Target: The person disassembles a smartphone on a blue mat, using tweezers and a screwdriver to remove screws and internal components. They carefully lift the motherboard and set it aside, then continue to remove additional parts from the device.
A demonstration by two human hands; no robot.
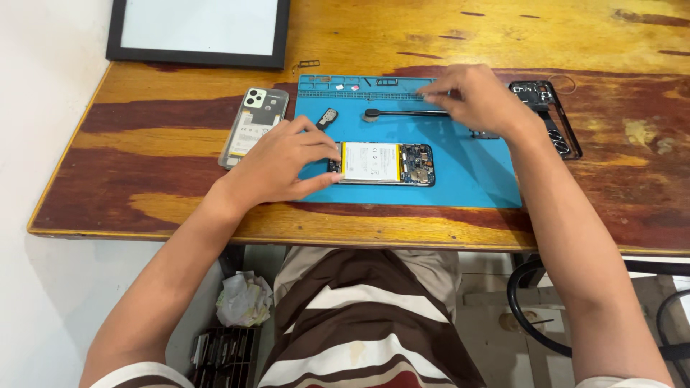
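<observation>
Step in hand, as judged: disassembly of an opened smartphone (pixel 382 164) lying on the blue repair mat (pixel 474 179) on the desk (pixel 144 144). Left hand (pixel 277 162) steadies its left end, fingers pressed on it. Right hand (pixel 474 97) pinches black tweezers (pixel 402 113). The mat's parts tray (pixel 338 82) holds small components; next move likely demands fine tip placement.
</observation>
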